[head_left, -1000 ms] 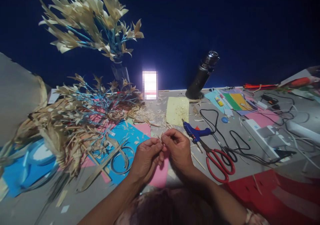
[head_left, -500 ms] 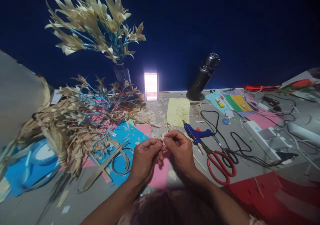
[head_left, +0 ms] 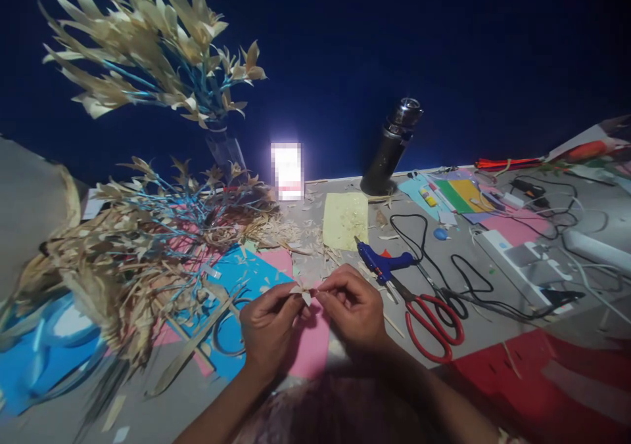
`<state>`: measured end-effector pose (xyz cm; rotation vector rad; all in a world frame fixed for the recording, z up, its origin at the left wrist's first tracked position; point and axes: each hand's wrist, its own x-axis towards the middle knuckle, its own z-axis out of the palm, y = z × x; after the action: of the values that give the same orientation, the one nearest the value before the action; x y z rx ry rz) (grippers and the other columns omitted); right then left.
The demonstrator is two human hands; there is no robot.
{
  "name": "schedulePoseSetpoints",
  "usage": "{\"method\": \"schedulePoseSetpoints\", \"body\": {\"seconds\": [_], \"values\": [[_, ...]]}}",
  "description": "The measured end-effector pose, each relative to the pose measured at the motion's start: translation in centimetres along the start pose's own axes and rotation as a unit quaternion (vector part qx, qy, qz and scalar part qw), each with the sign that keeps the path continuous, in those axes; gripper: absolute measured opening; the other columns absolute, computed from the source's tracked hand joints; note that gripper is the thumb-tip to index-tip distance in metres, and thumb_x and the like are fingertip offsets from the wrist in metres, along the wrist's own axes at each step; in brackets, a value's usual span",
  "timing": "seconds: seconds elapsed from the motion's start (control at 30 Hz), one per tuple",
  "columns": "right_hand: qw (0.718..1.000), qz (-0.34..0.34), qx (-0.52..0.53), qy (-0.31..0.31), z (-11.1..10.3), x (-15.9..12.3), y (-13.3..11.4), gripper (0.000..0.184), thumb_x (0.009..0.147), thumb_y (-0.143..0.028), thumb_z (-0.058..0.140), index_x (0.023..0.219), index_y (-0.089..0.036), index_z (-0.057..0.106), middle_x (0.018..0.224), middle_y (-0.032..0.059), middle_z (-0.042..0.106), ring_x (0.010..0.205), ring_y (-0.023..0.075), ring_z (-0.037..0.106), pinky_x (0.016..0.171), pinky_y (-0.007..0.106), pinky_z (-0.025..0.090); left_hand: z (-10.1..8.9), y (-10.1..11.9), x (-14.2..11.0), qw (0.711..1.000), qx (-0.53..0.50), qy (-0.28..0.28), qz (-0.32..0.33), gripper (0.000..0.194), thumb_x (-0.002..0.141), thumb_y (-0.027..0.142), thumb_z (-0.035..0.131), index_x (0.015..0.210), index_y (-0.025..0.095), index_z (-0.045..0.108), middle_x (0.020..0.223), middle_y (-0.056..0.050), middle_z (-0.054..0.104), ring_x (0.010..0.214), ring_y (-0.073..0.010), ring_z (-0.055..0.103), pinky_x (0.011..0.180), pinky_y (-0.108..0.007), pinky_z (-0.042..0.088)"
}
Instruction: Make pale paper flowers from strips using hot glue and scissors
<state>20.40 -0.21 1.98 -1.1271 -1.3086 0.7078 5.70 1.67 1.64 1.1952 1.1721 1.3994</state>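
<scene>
A small pale flower [head_left: 303, 293] of dried husk-like petals is pinched between the thumb and fingers of my left hand [head_left: 269, 329]. My right hand [head_left: 353, 306] is closed in a pinch just right of the flower, its fingertips at the petals' edge; what sits between them is too small to make out. Beneath both hands lies a pink sheet [head_left: 310, 345]. A blue glue gun [head_left: 387, 263] lies just beyond my right hand, beside scissors [head_left: 434, 329] with red handles.
Dried husks [head_left: 98, 293] and blue-stemmed flowers [head_left: 182, 201] heap up at left. A vase [head_left: 224, 148] of larger flowers stands behind, near a glowing pixelated screen [head_left: 287, 168]. A dark flask [head_left: 389, 152], yellow sheet [head_left: 345, 221], power strip [head_left: 517, 270] and red sheet [head_left: 542, 378] lie rightward.
My hands have drawn slightly apart and the small flower now shows at my left fingertips. The view has shifted a little, so the background sits further left.
</scene>
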Motion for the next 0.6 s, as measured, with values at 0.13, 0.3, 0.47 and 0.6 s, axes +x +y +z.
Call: {"method": "schedulePoseSetpoints", "body": {"seconds": [0.13,0.3,0.47,0.6], "values": [[1.000,0.022,0.002,-0.013,0.03,0.16,0.35,0.008,0.082,-0.014,0.071,0.079,-0.021,0.073,0.072,-0.0013,0.059,0.057,0.0116,0.050,0.053,0.025,0.039,-0.32,0.27,0.06,0.998,0.056,0.012,0.012,0.008,0.074,0.021,0.075,0.070,0.024,0.081,0.054,0.001,0.068,0.044,-0.0141,0.060,0.046,-0.021,0.048],[0.999,0.033,-0.001,-0.026,-0.08,0.26,0.56,0.009,0.082,-0.015,0.070,0.077,-0.022,0.074,0.072,-0.0002,0.061,0.061,0.0139,0.053,0.057,0.027,0.041,-0.34,0.66,0.09,0.999,0.047,0.018,-0.011,0.004,0.069,0.023,0.078,0.068,0.025,0.081,0.054,0.000,0.068,0.043,-0.0161,0.058,0.045,-0.024,0.048],[0.998,0.046,0.012,-0.037,-0.19,0.36,0.68,0.007,0.082,-0.017,0.071,0.077,-0.021,0.074,0.071,-0.0004,0.060,0.059,0.0133,0.051,0.055,0.027,0.039,-0.33,0.27,0.16,0.998,0.054,0.014,-0.027,0.005,0.072,0.023,0.078,0.069,0.025,0.081,0.054,0.000,0.068,0.043,-0.0159,0.059,0.046,-0.023,0.047],[0.998,0.055,0.016,-0.035,-0.21,0.38,0.93,0.008,0.084,-0.019,0.070,0.077,-0.021,0.073,0.070,-0.0001,0.061,0.061,0.0141,0.052,0.057,0.027,0.039,-0.33,0.08,0.20,0.998,0.026,-0.001,-0.055,0.005,0.072,0.025,0.080,0.067,0.023,0.080,0.055,-0.001,0.068,0.045,-0.0158,0.059,0.046,-0.023,0.048]]}}
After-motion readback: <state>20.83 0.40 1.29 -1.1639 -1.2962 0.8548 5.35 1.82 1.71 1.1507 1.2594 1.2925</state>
